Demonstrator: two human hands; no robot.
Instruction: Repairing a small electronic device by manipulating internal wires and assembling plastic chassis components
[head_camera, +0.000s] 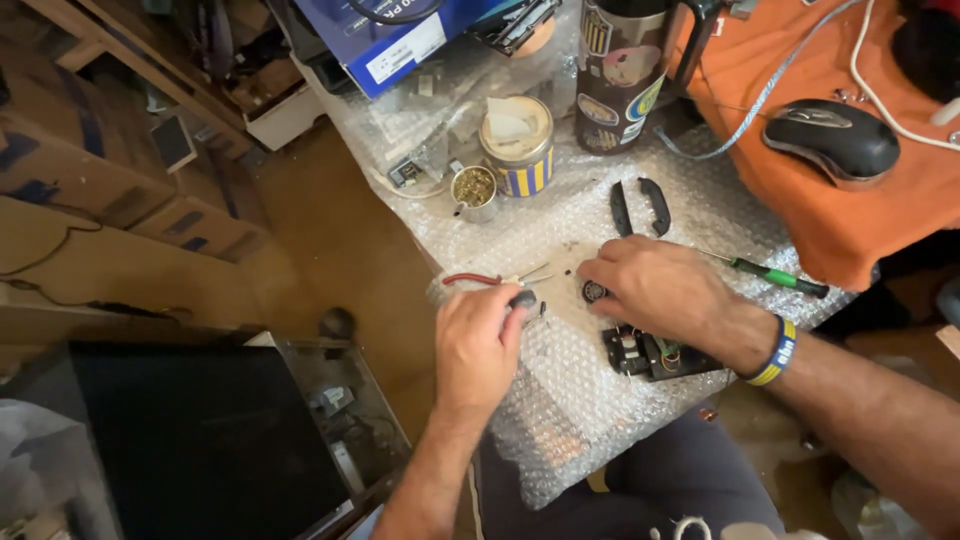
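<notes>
Everything sits on a sheet of bubble wrap (600, 400) spread over the person's lap and the table edge, so places below are told from that sheet.

Near the sheet's middle, the left hand (478, 345) is curled shut, fingers pressed together around a small dark tool handle (523, 299) — only its rounded top shows above the knuckles. Just beyond that hand lie red-handled pliers (480, 280), their metal tips pointing right.

The right hand (660, 290) lies palm down a little right of the middle, fingers bent and close together, the fingertips (592, 272) resting beside a small round black part (594, 292); whether they actually pinch it cannot be told. A blue and yellow wristband (778, 352) circles that wrist. Under the wrist, toward the sheet's near right side, sits a black circuit assembly (650, 355) with coloured wires.

Past the right hand lie two curved black plastic pieces (640, 207) (side by side, apart from each other), and to the right a green-handled screwdriver (775, 277) rests at the sheet's edge. At the far side stand a yellow-striped tin (520, 150) and a small metal cup (475, 190).
</notes>
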